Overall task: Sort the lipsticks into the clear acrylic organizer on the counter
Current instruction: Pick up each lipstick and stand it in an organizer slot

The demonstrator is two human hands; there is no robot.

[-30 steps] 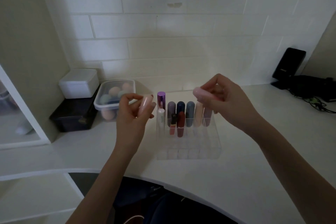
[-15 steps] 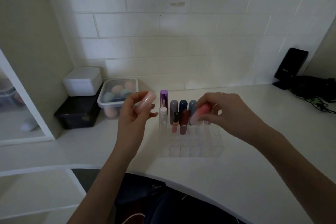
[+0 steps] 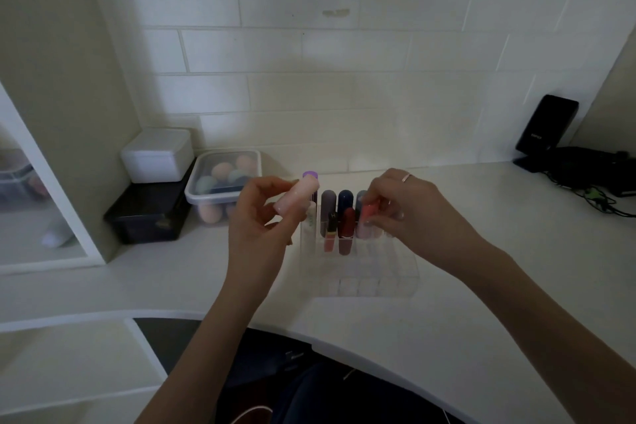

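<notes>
Your right hand (image 3: 409, 213) has dropped from up high to the organizer's second row since a second ago, and the coral lipstick (image 3: 370, 209) has come down with it. Largest first: the desk (image 3: 481, 286) runs white and wide, and the clear acrylic organizer (image 3: 385, 272) sits dead centre, its far rows filled and its near rows bare. At ten o'clock from it stands a lidded tub of sponges (image 3: 223, 179), beside stacked boxes. Your right-hand fingers are clamped on that coral lipstick, which tilts with its base at a cell just right of the dark red lipstick (image 3: 347, 231). Whether it has entered the cell, I cannot tell. Your left hand (image 3: 261, 227) waits at nine o'clock, fingers pinched round a pale pink lipstick (image 3: 297, 194) held clear above the desk. This looks like the slotting step: next, straighten the coral tube, ease it down, let go, then bring the pink one across.
</notes>
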